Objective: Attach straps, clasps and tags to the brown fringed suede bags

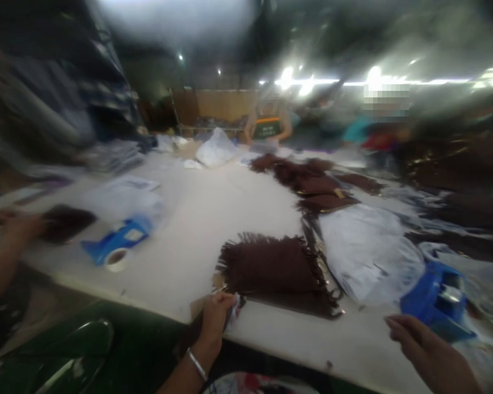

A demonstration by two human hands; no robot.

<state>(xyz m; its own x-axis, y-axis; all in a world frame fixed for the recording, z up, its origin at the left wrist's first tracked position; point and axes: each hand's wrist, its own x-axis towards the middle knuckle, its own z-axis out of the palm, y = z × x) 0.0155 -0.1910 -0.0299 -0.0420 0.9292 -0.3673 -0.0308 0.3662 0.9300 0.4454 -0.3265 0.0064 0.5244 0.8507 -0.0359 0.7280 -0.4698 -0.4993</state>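
A dark brown fringed bag (271,265) lies flat on the white table (181,219) in front of me. My left hand (217,314), with a silvery bangle at the wrist, is at its near left corner. Its fingers are closed in a pinch; a small pale, patterned piece shows beside them, too blurred to name. Over the table's right side is my right hand (427,350), its fingers curled together. Whatever they may hold cannot be made out. Just beyond that hand stands a blue tape dispenser (435,295).
Clear plastic bags (370,251) lie right of the fringed bag, with more brown fringed bags (312,183) behind. At left, a co-worker's hands (20,224) hold a dark brown piece (68,223) near another blue dispenser (123,238) and a tape roll (117,260). People stand beyond the table.
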